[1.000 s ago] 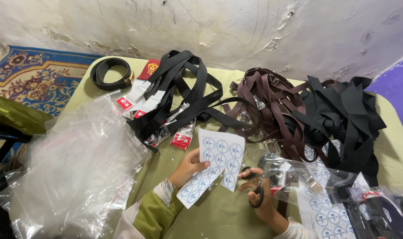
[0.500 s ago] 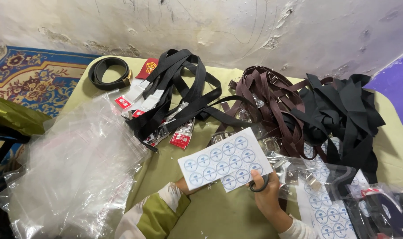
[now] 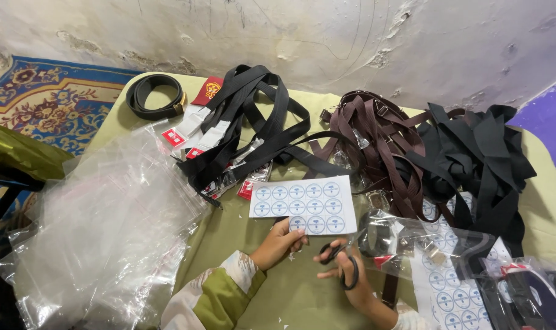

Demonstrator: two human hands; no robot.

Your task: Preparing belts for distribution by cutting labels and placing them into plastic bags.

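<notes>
My left hand (image 3: 280,241) pinches the lower edge of a white sheet of round blue stickers (image 3: 303,205), holding it flat above the olive-green table (image 3: 302,287). My right hand (image 3: 345,275) grips black-handled scissors (image 3: 344,261), fingers through the loops, just below the sheet's bottom right corner. The scissor blades are mostly hidden behind the hand and sheet.
Black belts (image 3: 253,122) lie behind the sheet, brown belts (image 3: 375,134) and more black straps (image 3: 479,159) to the right. A coiled belt (image 3: 156,96) sits far left. Clear plastic bags (image 3: 101,226) pile on the left. More sticker sheets (image 3: 455,287) and bagged belts lie at right.
The sticker sheet has turned from hanging tilted to lying level and has risen slightly. My right hand with the scissors has dropped back below the sheet's lower edge.
</notes>
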